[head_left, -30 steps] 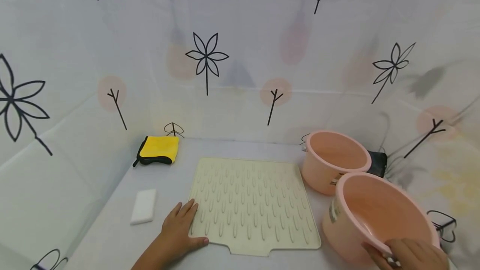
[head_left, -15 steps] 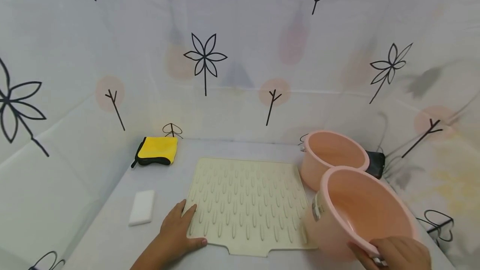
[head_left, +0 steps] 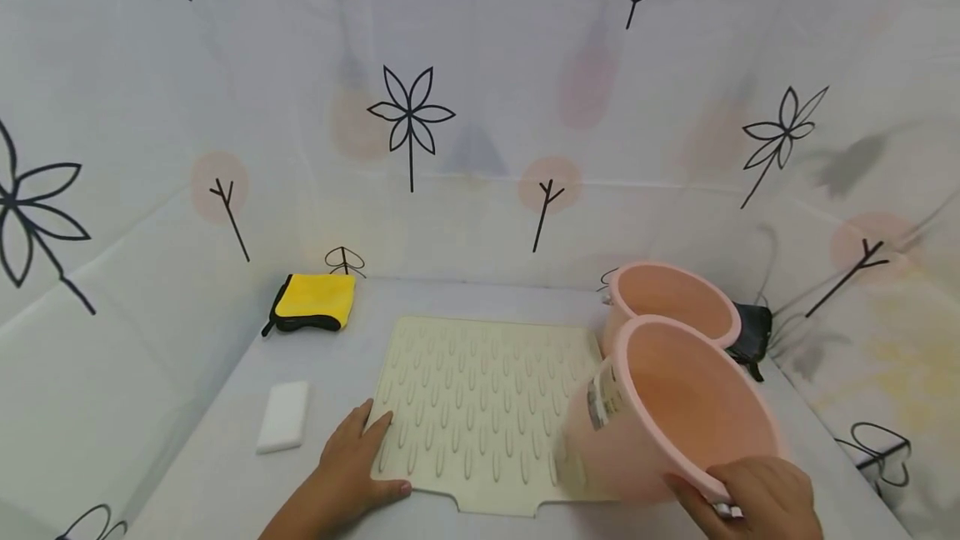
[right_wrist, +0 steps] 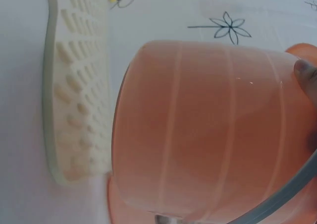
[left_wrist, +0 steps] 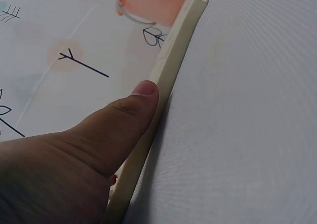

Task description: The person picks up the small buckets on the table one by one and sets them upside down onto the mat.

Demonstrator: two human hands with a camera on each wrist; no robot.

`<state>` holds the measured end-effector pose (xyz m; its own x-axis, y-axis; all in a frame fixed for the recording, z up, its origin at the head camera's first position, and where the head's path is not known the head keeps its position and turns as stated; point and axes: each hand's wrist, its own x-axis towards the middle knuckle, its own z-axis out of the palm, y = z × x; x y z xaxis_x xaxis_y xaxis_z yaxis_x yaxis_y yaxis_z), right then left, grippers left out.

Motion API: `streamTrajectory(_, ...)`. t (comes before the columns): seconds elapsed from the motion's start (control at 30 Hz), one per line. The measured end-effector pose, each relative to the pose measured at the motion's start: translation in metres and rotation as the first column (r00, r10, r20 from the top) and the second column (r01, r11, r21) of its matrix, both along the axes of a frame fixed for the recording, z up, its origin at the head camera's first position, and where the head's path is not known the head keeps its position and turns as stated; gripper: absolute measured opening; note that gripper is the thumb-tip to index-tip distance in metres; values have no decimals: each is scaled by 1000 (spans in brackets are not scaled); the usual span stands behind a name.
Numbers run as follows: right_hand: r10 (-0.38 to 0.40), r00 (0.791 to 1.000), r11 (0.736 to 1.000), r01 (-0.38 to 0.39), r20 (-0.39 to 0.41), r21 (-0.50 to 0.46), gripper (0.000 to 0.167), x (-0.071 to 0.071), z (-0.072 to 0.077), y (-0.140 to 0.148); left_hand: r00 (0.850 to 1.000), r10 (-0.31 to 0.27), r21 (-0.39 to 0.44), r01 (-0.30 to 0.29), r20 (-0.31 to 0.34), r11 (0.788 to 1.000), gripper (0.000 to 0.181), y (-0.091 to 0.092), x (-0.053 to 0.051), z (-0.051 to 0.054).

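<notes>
Bucket [head_left: 663, 415] is what my right hand [head_left: 757, 494] has by the rim, over the 4 o'clock part of the pale mat [head_left: 480, 407]. I read the work as bringing this bucket onto the mat: the grip is made and the bucket is over the near right corner, while settling it and letting go look to be left. From the right wrist view, its base is close to the ridges, but I cannot tell whether it touches them. It seems to lean in the head view, though I can't judge by how much.

My right fingers are curled over the rim at its 5 o'clock, thumb against the outer wall, so the bucket's body lies toward 10 o'clock from them. A grey handle [right_wrist: 282, 196] hangs at its side. My left hand [head_left: 352, 465] lies with fingers spread at the mat's 8 o'clock corner, thumb resting at the near edge; the bucket is well apart from it, toward 3 o'clock.

A second bucket [head_left: 671, 298] stands at 1 o'clock. On the counter [head_left: 341, 369], a white block [head_left: 283, 417] lies at 9 o'clock and a yellow cloth [head_left: 315, 300] at 11.
</notes>
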<state>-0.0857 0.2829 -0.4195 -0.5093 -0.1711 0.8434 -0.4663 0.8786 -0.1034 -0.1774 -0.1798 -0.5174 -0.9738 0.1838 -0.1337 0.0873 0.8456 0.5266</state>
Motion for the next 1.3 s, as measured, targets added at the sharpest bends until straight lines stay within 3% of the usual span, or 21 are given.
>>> streamTrajectory(0.1,44,999,998,-44,-27,-34,57,-8,0,-7,1000,1,5,-1,-7,1000,116,0,1,2)
streamTrajectory(0.27,-41,998,985,47,36,-167,58,-7,-2,-28,1000,1,12,-1,-10,1000,115,0,0,5)
streamTrajectory(0.47,-109,991,942,129,81,-310,33,-7,-2,-55,1000,-2,8,2,6,1000,116,0,0,4)
streamTrajectory(0.7,-206,965,885,256,164,-389,32,-17,2,-76,1000,-5,-1,5,21,1000,115,0,0,5)
streamTrajectory(0.8,-200,966,868,253,165,-427,31,-23,-1,-80,1000,-7,-6,7,21,1000,115,0,0,5)
streamTrajectory(1.07,-107,991,857,135,85,-498,29,-39,-9,-86,1000,-7,-14,7,7,1000,115,1,0,3)
streamTrajectory(1.17,-85,993,826,118,84,-551,27,-44,-10,-90,1000,-4,-24,4,10,1000,115,2,-1,3)
streamTrajectory(1.3,-84,983,737,172,165,-654,25,-48,-9,-95,1000,-4,-22,4,10,1000,114,2,-2,3)
